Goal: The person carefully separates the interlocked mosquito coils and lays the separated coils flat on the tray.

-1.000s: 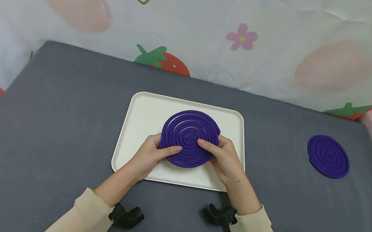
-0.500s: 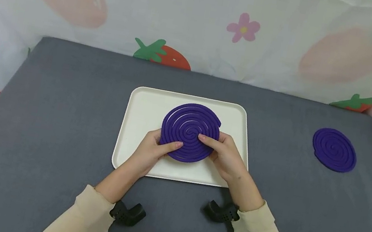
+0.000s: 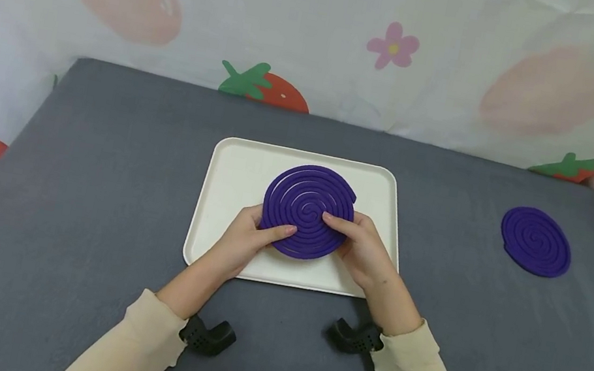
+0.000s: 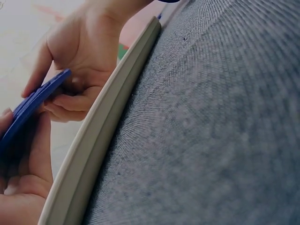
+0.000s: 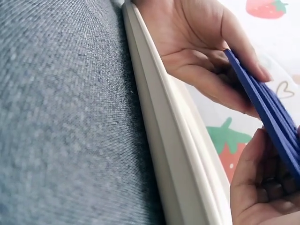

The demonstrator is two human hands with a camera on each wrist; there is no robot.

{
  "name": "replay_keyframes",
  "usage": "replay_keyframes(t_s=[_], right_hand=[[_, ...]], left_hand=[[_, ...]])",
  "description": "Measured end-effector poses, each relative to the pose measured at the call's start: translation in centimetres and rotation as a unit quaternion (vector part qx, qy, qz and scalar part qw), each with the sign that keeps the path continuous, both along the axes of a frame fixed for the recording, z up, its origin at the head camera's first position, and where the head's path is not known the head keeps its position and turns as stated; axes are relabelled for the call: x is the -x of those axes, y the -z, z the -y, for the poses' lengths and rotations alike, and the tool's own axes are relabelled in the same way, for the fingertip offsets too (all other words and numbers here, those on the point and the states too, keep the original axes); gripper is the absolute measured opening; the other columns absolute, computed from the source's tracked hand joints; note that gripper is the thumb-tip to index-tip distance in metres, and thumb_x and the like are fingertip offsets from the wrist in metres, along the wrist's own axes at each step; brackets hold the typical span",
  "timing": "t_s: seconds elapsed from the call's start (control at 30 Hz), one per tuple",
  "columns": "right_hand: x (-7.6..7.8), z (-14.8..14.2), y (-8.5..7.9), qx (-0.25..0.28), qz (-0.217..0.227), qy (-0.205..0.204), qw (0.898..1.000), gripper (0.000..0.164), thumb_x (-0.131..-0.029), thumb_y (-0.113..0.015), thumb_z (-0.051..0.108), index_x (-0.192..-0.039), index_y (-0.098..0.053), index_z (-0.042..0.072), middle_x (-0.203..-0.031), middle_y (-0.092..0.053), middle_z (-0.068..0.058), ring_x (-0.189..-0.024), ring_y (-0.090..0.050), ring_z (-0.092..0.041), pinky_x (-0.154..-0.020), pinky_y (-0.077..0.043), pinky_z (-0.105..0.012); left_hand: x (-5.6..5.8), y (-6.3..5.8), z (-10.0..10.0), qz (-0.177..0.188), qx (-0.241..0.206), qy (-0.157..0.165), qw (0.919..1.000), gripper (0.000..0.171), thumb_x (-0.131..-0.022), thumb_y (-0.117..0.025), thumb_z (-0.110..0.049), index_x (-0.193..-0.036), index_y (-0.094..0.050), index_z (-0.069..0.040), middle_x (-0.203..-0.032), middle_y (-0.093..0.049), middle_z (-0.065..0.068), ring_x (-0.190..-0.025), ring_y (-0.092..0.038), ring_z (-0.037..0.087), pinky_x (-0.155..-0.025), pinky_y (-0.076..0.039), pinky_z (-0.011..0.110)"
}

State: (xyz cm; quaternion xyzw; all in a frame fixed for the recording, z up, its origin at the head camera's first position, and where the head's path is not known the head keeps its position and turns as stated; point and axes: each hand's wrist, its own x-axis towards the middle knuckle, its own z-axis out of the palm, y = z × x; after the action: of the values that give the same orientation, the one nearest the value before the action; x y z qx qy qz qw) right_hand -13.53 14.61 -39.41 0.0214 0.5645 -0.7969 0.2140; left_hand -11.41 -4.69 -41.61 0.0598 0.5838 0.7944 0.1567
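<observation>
Grip: left hand (image 3: 244, 239) and right hand (image 3: 364, 254) pinch the purple spiral disc (image 3: 307, 209).
Disc: held over the white tray (image 3: 225, 199), seemingly clear of it.
Change: almost none this past second; handling looks like a steady hold.

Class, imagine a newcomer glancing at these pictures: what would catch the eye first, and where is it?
Probably the purple spiral mat, held tilted over the white tray by the left hand and right hand. Next comes a second purple mat, lying flat on the grey cloth to the right. Behind, the pale curtain shows bright strawberries and a pink flower.
</observation>
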Motion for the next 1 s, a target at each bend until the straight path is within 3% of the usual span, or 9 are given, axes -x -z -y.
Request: replay_keyframes(t_s=[0.37, 0.77, 1.0], right_hand=[[0.22, -0.30, -0.25, 0.051, 0.007, -0.002, 0.999, 0.036, -0.095, -0.040, -0.002, -0.082, -0.070, 0.012, -0.079, -0.068, 0.000, -0.071, -0.063, -0.008, -0.066, -0.052, -0.021], [-0.26, -0.40, 0.01, 0.055, 0.012, -0.020, 0.998, 0.031, -0.094, -0.046, -0.001, -0.081, -0.071, 0.012, -0.079, -0.069, 0.001, -0.072, -0.064, -0.008, -0.068, -0.051, -0.022], [-0.17, -0.39, 0.19, 0.052, 0.005, -0.018, 0.998, 0.030, -0.095, -0.047, 0.000, -0.083, -0.071, 0.012, -0.080, -0.069, 0.001, -0.072, -0.064, -0.009, -0.068, -0.051, -0.022]], left_hand=[[0.20, -0.09, 0.45, 0.007, -0.060, 0.057, 0.9965, 0.049, -0.089, -0.049, 0.010, -0.135, -0.034, 0.016, -0.127, -0.052, 0.027, -0.103, -0.061, 0.014, -0.091, -0.050, 0.036], [-0.19, 0.13, 0.61, 0.012, -0.069, 0.040, 0.9967, 0.051, -0.083, -0.050, 0.010, -0.130, -0.035, 0.022, -0.113, -0.061, 0.013, -0.096, -0.062, 0.011, -0.085, -0.053, 0.029], [-0.17, 0.07, 0.59, 0.021, -0.069, 0.037, 0.9967, 0.050, -0.085, -0.050, 0.008, -0.132, -0.036, 0.020, -0.117, -0.059, 0.017, -0.097, -0.062, 0.011, -0.086, -0.053, 0.030]])
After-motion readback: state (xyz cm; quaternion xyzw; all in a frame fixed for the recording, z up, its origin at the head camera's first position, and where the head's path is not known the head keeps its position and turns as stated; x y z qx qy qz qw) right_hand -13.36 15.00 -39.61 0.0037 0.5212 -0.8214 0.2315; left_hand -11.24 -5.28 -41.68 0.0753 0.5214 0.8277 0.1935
